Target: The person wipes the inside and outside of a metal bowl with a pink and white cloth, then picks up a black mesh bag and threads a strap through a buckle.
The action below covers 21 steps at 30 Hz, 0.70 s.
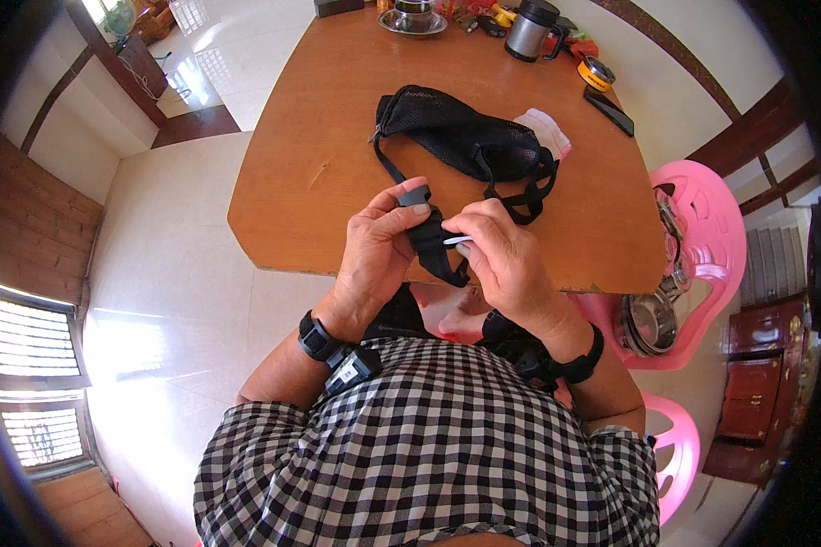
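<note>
My left hand is closed on a dark grey plastic buckle, the thumb pressed against it. From the buckle a black webbing strap hangs in a loop just past the table's near edge. My right hand pinches a thin white stick-like piece, its tip against the strap; its exact kind is not clear. On the table beyond both hands lies a black mesh waist bag, its straps trailing toward me. Beside the bag is a pale pink and white cloth.
The wooden table has angled corners. At its far side stand a steel mug, a yellow-and-black round tin, a dark phone-like slab and a saucer. A pink plastic chair holding metal pots stands right.
</note>
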Tool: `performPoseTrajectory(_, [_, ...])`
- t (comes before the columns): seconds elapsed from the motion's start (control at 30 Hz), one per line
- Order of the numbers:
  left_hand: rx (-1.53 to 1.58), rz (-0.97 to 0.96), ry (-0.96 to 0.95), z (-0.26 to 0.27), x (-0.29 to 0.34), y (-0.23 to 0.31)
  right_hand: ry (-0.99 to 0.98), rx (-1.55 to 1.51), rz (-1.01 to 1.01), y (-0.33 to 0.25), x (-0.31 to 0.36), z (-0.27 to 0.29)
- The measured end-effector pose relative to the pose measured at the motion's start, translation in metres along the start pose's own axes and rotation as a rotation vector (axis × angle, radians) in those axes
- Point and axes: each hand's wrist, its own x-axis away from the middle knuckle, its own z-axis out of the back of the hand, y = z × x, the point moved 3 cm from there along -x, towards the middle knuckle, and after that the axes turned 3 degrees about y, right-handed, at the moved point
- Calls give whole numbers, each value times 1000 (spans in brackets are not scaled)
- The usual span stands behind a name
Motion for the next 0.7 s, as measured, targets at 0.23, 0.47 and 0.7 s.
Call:
performPoseTrajectory(0.23, [-6, 55, -9, 3, -3, -1, -25, 189, 244, -5, 1, 2])
performPoseTrajectory(0.47, [-16, 88, 20, 0, 1, -1, -20, 310, 351, -7, 2, 6])
performPoseTrajectory(0.7, [-50, -2, 49, -1, 3, 3, -13, 481, 260, -7, 2, 8])
